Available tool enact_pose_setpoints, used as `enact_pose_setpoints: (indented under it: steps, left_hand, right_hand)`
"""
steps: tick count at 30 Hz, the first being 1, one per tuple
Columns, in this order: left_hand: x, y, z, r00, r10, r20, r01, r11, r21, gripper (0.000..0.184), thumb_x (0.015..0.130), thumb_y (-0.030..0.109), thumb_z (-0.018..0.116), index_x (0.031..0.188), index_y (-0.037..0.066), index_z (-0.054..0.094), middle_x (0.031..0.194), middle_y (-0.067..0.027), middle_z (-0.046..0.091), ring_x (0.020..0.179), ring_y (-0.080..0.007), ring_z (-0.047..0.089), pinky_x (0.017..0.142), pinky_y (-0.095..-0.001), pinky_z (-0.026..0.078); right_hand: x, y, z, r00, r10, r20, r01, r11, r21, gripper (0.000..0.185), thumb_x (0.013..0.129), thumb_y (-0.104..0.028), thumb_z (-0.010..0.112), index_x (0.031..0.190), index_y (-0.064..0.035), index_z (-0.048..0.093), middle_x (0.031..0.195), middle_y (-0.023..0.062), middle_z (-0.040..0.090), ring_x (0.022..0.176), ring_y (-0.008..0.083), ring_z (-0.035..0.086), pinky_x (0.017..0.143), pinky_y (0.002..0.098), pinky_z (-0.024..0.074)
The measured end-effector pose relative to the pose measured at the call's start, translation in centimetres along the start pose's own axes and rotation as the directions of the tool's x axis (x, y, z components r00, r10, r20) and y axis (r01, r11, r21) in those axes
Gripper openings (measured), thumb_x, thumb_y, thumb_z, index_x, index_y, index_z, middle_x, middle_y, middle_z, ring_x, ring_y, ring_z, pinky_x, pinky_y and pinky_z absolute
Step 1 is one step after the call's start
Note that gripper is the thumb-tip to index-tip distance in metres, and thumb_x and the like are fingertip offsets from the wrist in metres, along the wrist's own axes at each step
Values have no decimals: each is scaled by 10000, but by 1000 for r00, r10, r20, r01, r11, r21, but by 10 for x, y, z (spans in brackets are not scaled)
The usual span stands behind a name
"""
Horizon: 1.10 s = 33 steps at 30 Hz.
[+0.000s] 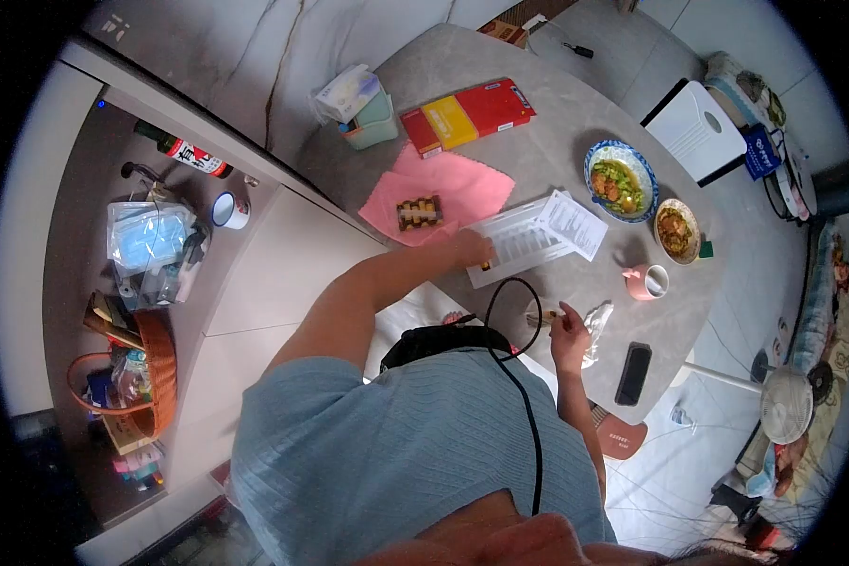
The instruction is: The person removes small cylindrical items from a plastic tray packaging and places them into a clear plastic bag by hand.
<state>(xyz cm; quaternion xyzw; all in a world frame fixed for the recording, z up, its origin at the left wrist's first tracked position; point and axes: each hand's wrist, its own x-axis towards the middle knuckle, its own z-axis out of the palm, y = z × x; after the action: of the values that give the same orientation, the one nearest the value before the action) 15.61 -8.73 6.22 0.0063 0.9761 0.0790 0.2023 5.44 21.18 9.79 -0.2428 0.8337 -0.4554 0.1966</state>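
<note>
My left hand (470, 248) is at the near left end of a white slotted tray (514, 243), its fingers closed around a small gold-and-black piece (487, 266). To its left, a pack of gold-and-black cylinders, which look like batteries (419, 213), lies on a pink cloth (486, 189). Printed white papers (575, 224) overlap the tray's right end. My right hand (568, 338) is over the table's near edge, thumb and fingers pinched at a small, partly clear item (541, 314) too small to name. Beside that hand lies a crumpled white wrapper (596, 330).
On the grey table (547, 123) are a red-and-yellow box (467, 116), a green bin (373, 123), two food bowls (621, 181) (677, 231), a pink mug (646, 281) and a black phone (634, 374). A black cable (528, 406) hangs before my body.
</note>
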Motion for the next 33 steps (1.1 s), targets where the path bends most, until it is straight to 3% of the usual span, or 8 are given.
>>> enact_pose_setpoints:
  steps: [8,10,17,19,25,26,28,33]
  left_hand:
    - [-7,5,-9,998,-44,-34,46,997,60,168,790,137,576,947,89,610,954,-105,587,928,-309,613,767,-451,506]
    - [-5,-6,9,952,29,-304,-49,997,-58,135,818,189,555,891,87,604,956,-93,592,876,-300,632,777,-460,503]
    - [-7,-1,-15,994,-111,22,112,948,-298,238,804,226,590,967,51,594,940,-152,637,896,-312,628,766,-432,489]
    - [-14,4,-24,973,-229,-14,195,857,-476,315,842,300,562,1004,31,570,884,-170,658,845,-338,639,766,-444,480]
    - [-6,6,-14,936,-353,-6,315,842,-437,352,877,349,530,1028,35,575,853,-184,654,819,-341,638,761,-451,475]
    - [-5,3,-10,938,-347,-4,312,846,-433,352,877,349,530,1028,35,575,853,-184,654,819,-341,638,761,-451,475]
    - [-5,-6,8,947,-204,-249,102,924,-369,358,877,364,532,990,28,586,853,-191,653,814,-339,636,759,-447,476]
    - [4,-16,20,941,-315,-120,196,800,-567,350,864,358,568,970,27,604,956,-176,642,820,-319,634,765,-421,486]
  right_hand:
    - [3,3,3,1000,14,9,-15,1000,14,326,828,-65,563,1144,-6,617,693,53,606,603,111,571,571,259,471]
    - [6,13,7,1000,8,13,-9,999,46,325,827,-65,563,1142,-2,617,695,55,608,602,109,570,569,256,469]
    - [6,12,8,996,91,20,-92,993,71,290,815,-86,600,1094,-18,643,753,144,641,655,197,607,630,311,488]
    - [7,19,10,996,94,3,-94,993,65,284,815,-88,600,1085,-10,642,754,147,644,654,200,614,624,318,491]
    - [5,28,15,999,2,-42,-1,999,39,284,840,-84,565,1097,12,635,686,74,629,562,110,587,542,263,479]
    - [4,25,15,999,22,-42,-19,998,62,284,838,-85,566,1097,9,636,685,76,631,563,114,593,542,266,481]
    - [3,19,12,998,46,-45,-42,995,89,285,836,-87,567,1096,6,637,684,79,633,565,118,599,541,269,482]
    - [5,21,11,999,30,-16,-29,999,25,284,835,-87,563,1093,7,638,703,85,640,568,125,608,549,271,490]
